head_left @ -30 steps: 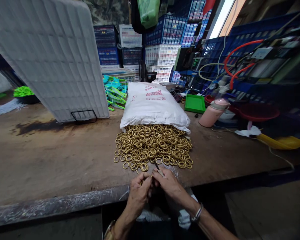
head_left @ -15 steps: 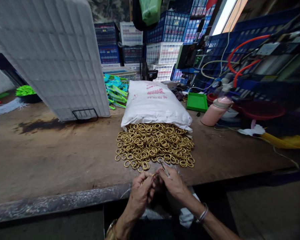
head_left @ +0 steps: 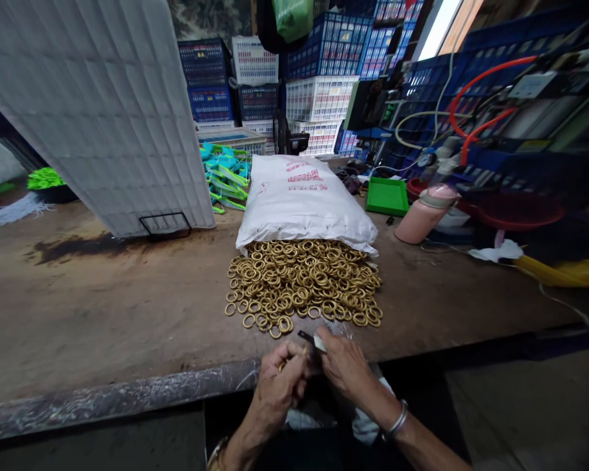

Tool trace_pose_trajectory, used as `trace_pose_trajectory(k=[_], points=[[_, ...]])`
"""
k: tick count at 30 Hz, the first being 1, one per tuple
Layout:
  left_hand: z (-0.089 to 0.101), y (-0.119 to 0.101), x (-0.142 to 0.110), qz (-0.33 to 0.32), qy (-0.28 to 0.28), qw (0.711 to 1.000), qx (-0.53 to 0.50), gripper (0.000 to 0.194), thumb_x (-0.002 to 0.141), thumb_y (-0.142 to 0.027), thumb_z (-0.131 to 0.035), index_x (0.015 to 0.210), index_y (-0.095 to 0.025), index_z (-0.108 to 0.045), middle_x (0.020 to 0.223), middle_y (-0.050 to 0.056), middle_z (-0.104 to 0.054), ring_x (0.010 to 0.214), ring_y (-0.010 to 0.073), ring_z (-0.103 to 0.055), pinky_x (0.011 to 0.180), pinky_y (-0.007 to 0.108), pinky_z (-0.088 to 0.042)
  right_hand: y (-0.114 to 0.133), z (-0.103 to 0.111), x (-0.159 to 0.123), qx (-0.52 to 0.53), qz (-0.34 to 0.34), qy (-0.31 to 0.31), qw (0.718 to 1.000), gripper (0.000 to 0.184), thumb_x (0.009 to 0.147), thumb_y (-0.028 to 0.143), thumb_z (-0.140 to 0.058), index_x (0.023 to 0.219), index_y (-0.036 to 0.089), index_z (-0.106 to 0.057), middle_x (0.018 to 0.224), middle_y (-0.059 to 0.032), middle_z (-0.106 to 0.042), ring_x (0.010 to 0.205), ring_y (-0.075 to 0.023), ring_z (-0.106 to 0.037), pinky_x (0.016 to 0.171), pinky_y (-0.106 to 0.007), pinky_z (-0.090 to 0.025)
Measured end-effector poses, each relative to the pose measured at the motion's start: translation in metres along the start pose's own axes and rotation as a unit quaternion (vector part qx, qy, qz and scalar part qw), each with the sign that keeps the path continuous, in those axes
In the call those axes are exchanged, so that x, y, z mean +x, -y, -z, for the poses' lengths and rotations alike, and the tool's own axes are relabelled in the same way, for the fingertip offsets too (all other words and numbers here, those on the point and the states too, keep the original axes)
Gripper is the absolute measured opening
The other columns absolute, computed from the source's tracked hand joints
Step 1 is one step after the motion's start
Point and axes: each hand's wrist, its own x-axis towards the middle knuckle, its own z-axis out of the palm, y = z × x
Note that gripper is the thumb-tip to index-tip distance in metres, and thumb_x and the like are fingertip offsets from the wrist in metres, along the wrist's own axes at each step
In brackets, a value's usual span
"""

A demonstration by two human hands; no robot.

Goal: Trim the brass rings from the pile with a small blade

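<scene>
At the table's front edge, my left hand (head_left: 277, 383) is closed on a gold ring (head_left: 281, 366), partly hidden by the fingers. A bit of gold also shows at its fingertips. Close on its right, my right hand (head_left: 348, 366) grips a small knife (head_left: 319, 343) with a dark blade and a pale handle. The blade points left, just above the left fingertips. Beyond both hands lies a heap of gold rings (head_left: 307, 281), spilling from under the near end of a white sack (head_left: 304, 206) with red print.
A tall white ribbed panel (head_left: 112, 118) stands on the table (head_left: 127, 314) at left. Turquoise and lime pieces (head_left: 226, 173) lie beside the sack. To the right are a green tray (head_left: 387, 196), a pink bottle (head_left: 425, 216) and a red basin (head_left: 520, 212). Stacked crates (head_left: 319, 98) fill the back.
The knife in my right hand has swung so its blade points left, and that hand has shifted slightly right, away from the left. The left hand keeps its hold.
</scene>
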Motion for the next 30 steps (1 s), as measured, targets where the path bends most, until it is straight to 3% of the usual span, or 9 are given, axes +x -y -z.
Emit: trace_pose_trajectory(k=[3, 5, 9, 13, 16, 18, 23, 30], points=[[-0.005, 0.001, -0.014, 0.032, 0.084, 0.996, 0.005, 0.029, 0.071, -0.043, -0.056, 0.069, -0.014, -0.053, 0.05, -0.003, -0.048, 0.034, 0.0027, -0.034, 0.032, 0.015, -0.023, -0.008, 0.005, 0.005, -0.022, -0.03, -0.014, 0.999, 0.019, 0.071, 0.009, -0.039, 0.083, 0.018, -0.05, 0.06, -0.0007, -0.057, 0.052, -0.0131, -0.049, 0.049, -0.025, -0.017], [-0.007, 0.012, -0.017, 0.088, 0.119, 0.989, -0.004, 0.027, 0.069, -0.04, -0.057, 0.071, -0.014, -0.054, 0.054, -0.002, -0.052, 0.033, 0.0028, -0.036, 0.031, 0.014, -0.023, -0.007, 0.007, 0.009, -0.014, -0.02, -0.02, 1.0, 0.02, 0.069, 0.007, -0.039, 0.083, 0.018, -0.05, 0.061, -0.0005, -0.056, 0.053, -0.013, -0.049, 0.049, -0.025, -0.019], [-0.004, 0.048, -0.01, 0.209, 0.104, 0.971, -0.055, 0.02, 0.063, -0.032, -0.061, 0.065, -0.013, -0.054, 0.051, -0.001, -0.053, 0.03, 0.0037, -0.038, 0.027, 0.015, -0.021, 0.007, 0.003, 0.018, 0.031, -0.003, -0.04, 0.999, 0.02, 0.07, 0.007, -0.04, 0.084, 0.018, -0.049, 0.067, -0.001, -0.058, 0.06, -0.0133, -0.052, 0.053, -0.023, -0.024], [0.003, 0.076, 0.002, 0.29, 0.049, 0.943, -0.155, 0.02, 0.061, -0.028, -0.063, 0.069, -0.011, -0.057, 0.057, 0.001, -0.054, 0.039, 0.0063, -0.046, 0.034, 0.016, -0.03, 0.024, -0.005, 0.029, 0.046, -0.018, -0.05, 0.998, 0.017, 0.076, 0.013, -0.044, 0.09, 0.021, -0.049, 0.075, -0.0011, -0.062, 0.066, -0.0136, -0.055, 0.055, -0.023, -0.026], [0.005, 0.089, 0.009, 0.288, -0.038, 0.925, -0.243, 0.014, 0.064, -0.021, -0.061, 0.072, -0.011, -0.057, 0.063, 0.003, -0.056, 0.054, 0.0118, -0.054, 0.05, 0.023, -0.042, 0.034, -0.007, 0.038, 0.014, -0.026, -0.045, 0.999, 0.014, 0.079, 0.022, -0.048, 0.092, 0.023, -0.049, 0.076, -0.0009, -0.063, 0.067, -0.0142, -0.056, 0.056, -0.023, -0.025], [0.004, 0.095, 0.014, 0.273, -0.062, 0.92, -0.273, 0.007, 0.064, -0.013, -0.058, 0.071, -0.01, -0.056, 0.066, 0.005, -0.056, 0.06, 0.0138, -0.055, 0.058, 0.027, -0.043, 0.04, -0.007, 0.042, -0.007, -0.032, -0.034, 0.999, 0.014, 0.079, 0.024, -0.049, 0.092, 0.023, -0.049, 0.078, -0.0012, -0.063, 0.068, -0.0147, -0.056, 0.056, -0.023, -0.025], [0.001, 0.101, 0.02, 0.256, -0.06, 0.924, -0.278, 0.009, 0.065, -0.011, -0.055, 0.074, -0.01, -0.058, 0.073, 0.007, -0.058, 0.067, 0.0151, -0.053, 0.065, 0.029, -0.042, 0.044, -0.005, 0.045, -0.016, -0.048, -0.023, 0.998, 0.012, 0.078, 0.02, -0.048, 0.089, 0.022, -0.051, 0.076, -0.0018, -0.063, 0.067, -0.0144, -0.056, 0.055, -0.024, -0.024], [-0.001, 0.088, 0.01, 0.219, -0.024, 0.948, -0.23, 0.022, 0.061, -0.026, -0.064, 0.075, -0.01, -0.06, 0.071, 0.006, -0.06, 0.068, 0.0168, -0.056, 0.059, 0.027, -0.041, 0.031, -0.009, 0.044, 0.08, 0.004, -0.087, 0.993, 0.013, 0.075, 0.011, -0.042, 0.083, 0.02, -0.048, 0.077, -0.0016, -0.059, 0.069, -0.0136, -0.052, 0.058, -0.023, -0.027]])
